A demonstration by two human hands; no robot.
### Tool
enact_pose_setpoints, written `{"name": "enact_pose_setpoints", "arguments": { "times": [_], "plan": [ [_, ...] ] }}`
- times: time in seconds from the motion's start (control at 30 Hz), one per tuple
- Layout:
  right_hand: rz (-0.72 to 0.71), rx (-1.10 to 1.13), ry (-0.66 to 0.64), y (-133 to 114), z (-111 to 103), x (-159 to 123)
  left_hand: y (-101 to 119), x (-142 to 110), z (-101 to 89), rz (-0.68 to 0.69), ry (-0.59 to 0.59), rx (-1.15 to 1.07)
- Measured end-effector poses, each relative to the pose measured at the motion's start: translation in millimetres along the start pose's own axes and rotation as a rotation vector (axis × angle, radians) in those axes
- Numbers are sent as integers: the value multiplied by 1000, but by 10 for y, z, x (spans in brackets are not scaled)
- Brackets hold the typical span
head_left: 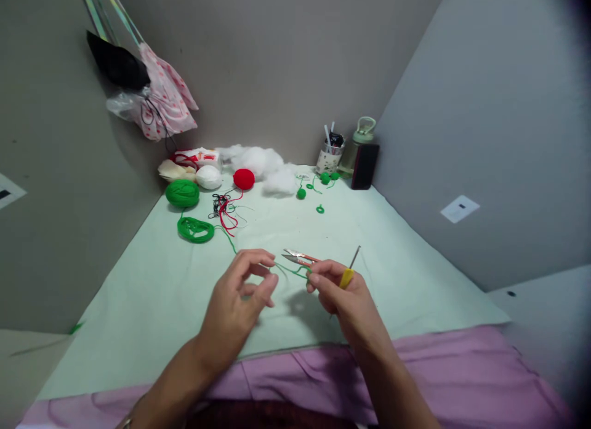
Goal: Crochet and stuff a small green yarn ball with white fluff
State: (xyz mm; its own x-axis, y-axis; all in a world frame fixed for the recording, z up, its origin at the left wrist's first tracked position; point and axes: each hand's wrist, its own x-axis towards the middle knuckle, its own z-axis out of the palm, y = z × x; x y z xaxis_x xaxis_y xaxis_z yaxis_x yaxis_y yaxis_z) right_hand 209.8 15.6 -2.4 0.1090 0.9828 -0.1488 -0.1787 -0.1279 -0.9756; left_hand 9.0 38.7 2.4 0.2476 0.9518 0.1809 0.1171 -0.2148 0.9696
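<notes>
My left hand (233,303) is curled above the table, its thumb apart from the index finger. Green yarn (289,269) runs over its fingers and stretches across to my right hand (339,287). Between that hand's thumb and index finger the yarn's end is pinched. A crochet hook with a yellow handle (346,278) is also in my right hand, its metal shaft pointing up. Just beyond those fingertips are thread snips (298,257) with orange handles and blades pointing left; my hand partly hides them.
A green yarn coil (196,230), green ball (182,194), red ball (244,179) and white ball (209,177) are at the back left. White stuffing (258,163) lies behind. Small green crocheted pieces (301,193), a pen cup (329,159), bottle (353,149) and phone (365,167) are back right.
</notes>
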Motion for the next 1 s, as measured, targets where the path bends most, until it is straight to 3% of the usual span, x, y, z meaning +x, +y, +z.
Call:
{"name": "enact_pose_setpoints", "arguments": {
  "times": [0.1,0.17,0.3,0.4,0.57,0.63,0.73,0.8,0.9,1.0],
  "plan": [
    [-29,-66,-78,-5,70,-54,45,-83,184,-83,-172,-245],
    [-37,-84,-129,-16,110,-88,38,-88,260,-102,-220,-320],
    [-13,12,-93,-30,108,-104,-4,-30,259,-24,-45,-398],
    [-4,117,-28,-50,60,-79,-26,0,188,35,80,-348],
    [-35,211,13,-79,-4,-52,-51,31,71,65,155,-188],
    [-56,235,52,-74,-18,-52,-67,58,32,38,99,-95],
    [-76,190,108,-52,-35,-56,-73,83,2,11,-86,116],
    [-120,102,156,-32,-48,-60,-50,61,13,22,-83,171],
    [-234,-13,225,-11,-61,-77,22,-28,73,-17,4,-71],
    [-324,-89,217,-12,-31,-134,101,-108,176,-115,-170,-405]
  ]
}}
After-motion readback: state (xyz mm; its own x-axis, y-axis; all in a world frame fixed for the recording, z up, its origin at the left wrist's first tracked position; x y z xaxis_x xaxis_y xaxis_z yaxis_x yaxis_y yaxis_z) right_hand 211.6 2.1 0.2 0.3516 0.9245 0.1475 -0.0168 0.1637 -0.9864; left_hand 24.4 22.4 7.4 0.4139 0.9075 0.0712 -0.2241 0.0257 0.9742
